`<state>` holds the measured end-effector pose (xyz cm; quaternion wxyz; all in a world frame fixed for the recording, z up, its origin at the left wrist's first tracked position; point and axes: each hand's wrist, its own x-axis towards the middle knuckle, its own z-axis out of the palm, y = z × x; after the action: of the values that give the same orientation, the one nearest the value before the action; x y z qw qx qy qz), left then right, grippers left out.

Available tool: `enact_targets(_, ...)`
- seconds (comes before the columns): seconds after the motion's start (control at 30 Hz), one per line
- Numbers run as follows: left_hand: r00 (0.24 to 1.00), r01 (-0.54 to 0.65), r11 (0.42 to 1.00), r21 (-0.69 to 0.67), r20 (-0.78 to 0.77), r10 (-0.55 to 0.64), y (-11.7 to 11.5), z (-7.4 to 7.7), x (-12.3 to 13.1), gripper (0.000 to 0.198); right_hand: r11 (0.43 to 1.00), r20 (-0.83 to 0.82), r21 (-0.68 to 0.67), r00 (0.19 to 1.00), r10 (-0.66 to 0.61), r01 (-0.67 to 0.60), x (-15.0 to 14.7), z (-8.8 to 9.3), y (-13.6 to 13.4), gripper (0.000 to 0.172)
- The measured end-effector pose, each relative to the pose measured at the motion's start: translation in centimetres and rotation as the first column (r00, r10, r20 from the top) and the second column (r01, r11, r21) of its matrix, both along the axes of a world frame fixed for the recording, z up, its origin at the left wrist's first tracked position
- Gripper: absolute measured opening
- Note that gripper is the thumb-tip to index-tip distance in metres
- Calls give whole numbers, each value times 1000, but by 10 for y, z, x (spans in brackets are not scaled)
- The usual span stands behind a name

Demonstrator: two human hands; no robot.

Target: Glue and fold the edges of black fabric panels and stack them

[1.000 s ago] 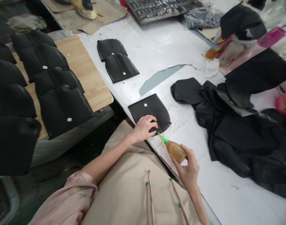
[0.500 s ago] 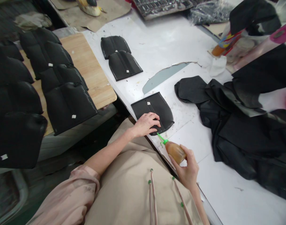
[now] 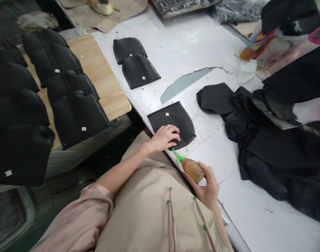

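A flat black leather-like piece (image 3: 185,122) with a small white tag lies at the near edge of the white table. My left hand (image 3: 165,137) rests on it, fingers spread and pressing lightly on its surface. My right hand (image 3: 209,185) is wrapped round a squeeze bottle (image 3: 193,170) of amber-brown liquid, probably glue. The bottle lies tilted, and its thin green nozzle (image 3: 177,153) points at the piece's lower edge, close beside my left fingers. Whether the tip touches the edge I cannot tell.
Two similar black pieces (image 3: 140,71) overlap further back on the white table (image 3: 186,42). More lie in overlapping rows on a wooden board (image 3: 102,84) at left. Black material (image 3: 275,150) is heaped at right, near an orange-capped container (image 3: 246,53). A metal-filled tray (image 3: 181,5) stands behind.
My right hand has moved the bottle slightly left, bringing the nozzle along the lower edge of the black piece. My left hand stays on the piece. The view has shifted a little.
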<state>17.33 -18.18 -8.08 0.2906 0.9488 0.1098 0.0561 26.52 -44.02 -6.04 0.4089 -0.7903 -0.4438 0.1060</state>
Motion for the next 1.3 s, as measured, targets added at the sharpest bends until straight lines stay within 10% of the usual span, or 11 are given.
enact_targets(1.0,1000,-8,999,-39,-6,8,1,1,-1,16,1000,23,3,1000,-1,1,4,-2,-1,54)
enact_targets(1.3,1000,-13,1000,-27,-10,13,1,1,0,16,977,-509,-85,834,-211,196,7,-1,-4,52)
